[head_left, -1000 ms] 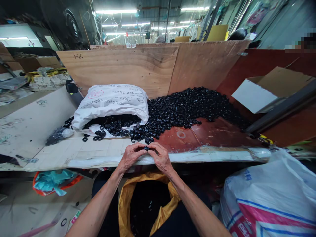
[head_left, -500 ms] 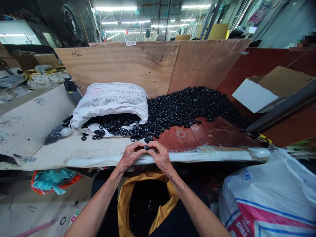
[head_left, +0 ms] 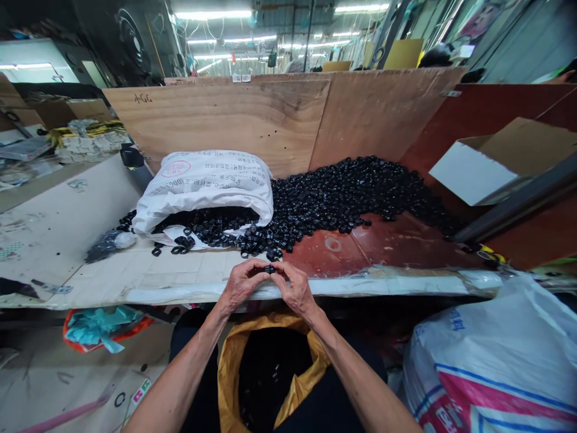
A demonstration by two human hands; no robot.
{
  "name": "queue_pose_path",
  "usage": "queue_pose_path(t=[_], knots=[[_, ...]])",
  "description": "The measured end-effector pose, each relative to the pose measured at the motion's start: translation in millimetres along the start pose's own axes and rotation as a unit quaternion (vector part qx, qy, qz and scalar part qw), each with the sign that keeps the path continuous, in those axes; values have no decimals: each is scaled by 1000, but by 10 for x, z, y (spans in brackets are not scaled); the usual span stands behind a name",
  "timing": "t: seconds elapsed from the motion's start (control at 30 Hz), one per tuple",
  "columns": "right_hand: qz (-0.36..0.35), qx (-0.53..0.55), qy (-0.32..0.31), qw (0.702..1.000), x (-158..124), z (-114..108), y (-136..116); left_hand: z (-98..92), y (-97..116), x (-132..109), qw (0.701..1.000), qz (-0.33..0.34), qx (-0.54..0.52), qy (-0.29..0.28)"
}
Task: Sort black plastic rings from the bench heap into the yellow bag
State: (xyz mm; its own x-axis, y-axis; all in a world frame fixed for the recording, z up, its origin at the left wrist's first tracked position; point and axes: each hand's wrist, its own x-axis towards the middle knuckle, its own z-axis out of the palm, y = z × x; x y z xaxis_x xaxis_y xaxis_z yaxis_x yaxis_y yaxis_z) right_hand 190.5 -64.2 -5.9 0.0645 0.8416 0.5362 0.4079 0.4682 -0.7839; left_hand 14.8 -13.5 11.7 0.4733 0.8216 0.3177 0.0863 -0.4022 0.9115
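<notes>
Hands meet at the near edge of the workbench. The left hand and the right hand are pressed fingertip to fingertip, and both are pinched on one small black ring. The ring sits between the thumbs and forefingers, just above the bench's white front lip. How the piece is turned is too small to make out.

From the hands, at twelve o'clock and very near, loose rings trail off the foot of a big heap of black rings. The heap climbs towards one and two o'clock, up against the plywood back wall. At eleven o'clock a white printed sack lies on its side with its mouth open, and more rings spill out from under it. Farther out at ten o'clock a small clear bag of dark pieces rests on the pale bench top.

At six o'clock, between the forearms and below the bench edge, a yellow bag gapes open with dark pieces inside. At four o'clock a white woven sack with red and blue stripes bulges beside the person's right arm. At two o'clock, well apart, an open cardboard box leans against the red side panel. At eight o'clock a teal and orange bag lies under the bench.
</notes>
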Motion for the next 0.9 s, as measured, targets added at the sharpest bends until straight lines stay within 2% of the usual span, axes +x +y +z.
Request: queue_pose_path(t=[0.13,0.23,0.37,0.43,0.5,0.57,0.67,0.9], knots=[[14,-92,29,995,14,62,25,-4,1,-2,1000,0,-2,-6],[11,-124,44,991,18,97,22,5,-17,-4,1000,-13,-22,18],[-15,-72,22,997,6,53,-23,27,-45,-3,996,-38,-45,64],[-23,-76,4,997,-1,34,-40,32,-43,-2,995,-43,-47,73],[-21,-93,15,995,-6,32,-49,31,-30,0,995,-46,-50,77],[-15,-77,29,996,-8,36,-53,28,-12,0,994,-49,-61,72],[-9,-41,13,999,-7,29,-58,26,0,-3,995,-50,-69,58],[10,-10,21,1000,-2,20,-74,9,-8,4,995,-58,-73,39]])
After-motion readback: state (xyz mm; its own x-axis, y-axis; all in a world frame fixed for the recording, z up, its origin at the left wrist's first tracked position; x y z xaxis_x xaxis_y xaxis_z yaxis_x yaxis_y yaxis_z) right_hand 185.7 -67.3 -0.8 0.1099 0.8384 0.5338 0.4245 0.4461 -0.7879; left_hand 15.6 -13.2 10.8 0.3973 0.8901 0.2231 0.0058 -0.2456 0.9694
